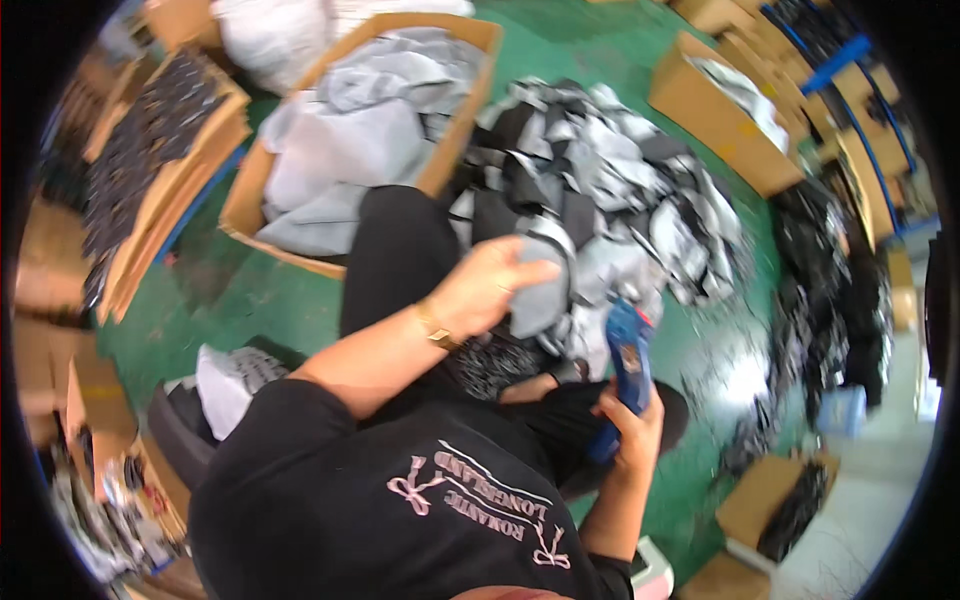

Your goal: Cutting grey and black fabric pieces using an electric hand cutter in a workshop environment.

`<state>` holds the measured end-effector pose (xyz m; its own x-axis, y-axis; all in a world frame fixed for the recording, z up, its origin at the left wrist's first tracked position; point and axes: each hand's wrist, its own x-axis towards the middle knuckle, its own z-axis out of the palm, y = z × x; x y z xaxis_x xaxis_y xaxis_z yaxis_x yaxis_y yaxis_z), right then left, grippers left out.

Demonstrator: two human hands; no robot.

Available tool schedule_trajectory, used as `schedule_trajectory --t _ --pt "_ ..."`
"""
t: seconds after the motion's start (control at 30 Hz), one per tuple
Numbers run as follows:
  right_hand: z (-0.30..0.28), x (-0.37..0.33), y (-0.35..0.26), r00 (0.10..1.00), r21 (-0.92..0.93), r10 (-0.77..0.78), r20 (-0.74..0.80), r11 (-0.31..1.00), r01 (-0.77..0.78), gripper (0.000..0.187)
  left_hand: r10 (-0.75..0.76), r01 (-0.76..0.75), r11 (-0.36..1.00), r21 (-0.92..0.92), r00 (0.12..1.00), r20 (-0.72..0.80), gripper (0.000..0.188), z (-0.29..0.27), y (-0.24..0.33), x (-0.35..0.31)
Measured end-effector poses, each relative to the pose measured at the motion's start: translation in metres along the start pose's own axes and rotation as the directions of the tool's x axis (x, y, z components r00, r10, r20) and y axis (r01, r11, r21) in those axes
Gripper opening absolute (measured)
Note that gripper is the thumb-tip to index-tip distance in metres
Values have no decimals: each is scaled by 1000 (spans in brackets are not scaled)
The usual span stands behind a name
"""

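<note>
My left hand (490,285) pinches a grey, rounded fabric piece (541,292) with a dark edge, thumb on top, in front of my knee. Wrapped round the handle of a blue handheld power tool (629,350) is my right hand (636,425). The tool has a small red part near its head, points away from me and stands apart from the fabric piece; its exact kind is not clear. Just beyond both hands a heap of grey, white and black fabric pieces (625,165) lies on the green floor.
A large cardboard box (238,205) filled with grey fabric stands on the left. Stacked cardboard with black pieces (170,150) lies farther left. Another box (715,125) stands at the far right. Black plastic bags (820,260) line the right side, near scattered dark threads (740,350).
</note>
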<state>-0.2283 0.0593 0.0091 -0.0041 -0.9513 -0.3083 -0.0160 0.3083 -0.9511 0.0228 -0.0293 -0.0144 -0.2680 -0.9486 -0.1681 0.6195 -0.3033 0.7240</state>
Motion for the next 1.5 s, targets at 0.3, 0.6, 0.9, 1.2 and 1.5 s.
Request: schedule_trajectory --t 0.3,0.6,0.9,1.2,1.5 --pt "-7 -19 10 993 -193 49 108 981 -28 40 -48 44 996 -82 997 -54 16 6 9 -2" --pt "1 -16 3 997 -215 11 83 977 7 41 35 -33 996 80 999 -28 18 16 9 -13" --pt "3 -13 -17 993 -221 66 101 974 -42 35 48 -40 927 372 999 -12 17 31 19 -25" --pt "-5 -10 -26 972 -192 152 178 974 -117 36 22 -68 778 625 996 81 13 22 26 -27" --pt "-20 -1 -35 928 -183 239 284 964 -193 39 -168 -170 594 786 929 328 12 20 49 -19"
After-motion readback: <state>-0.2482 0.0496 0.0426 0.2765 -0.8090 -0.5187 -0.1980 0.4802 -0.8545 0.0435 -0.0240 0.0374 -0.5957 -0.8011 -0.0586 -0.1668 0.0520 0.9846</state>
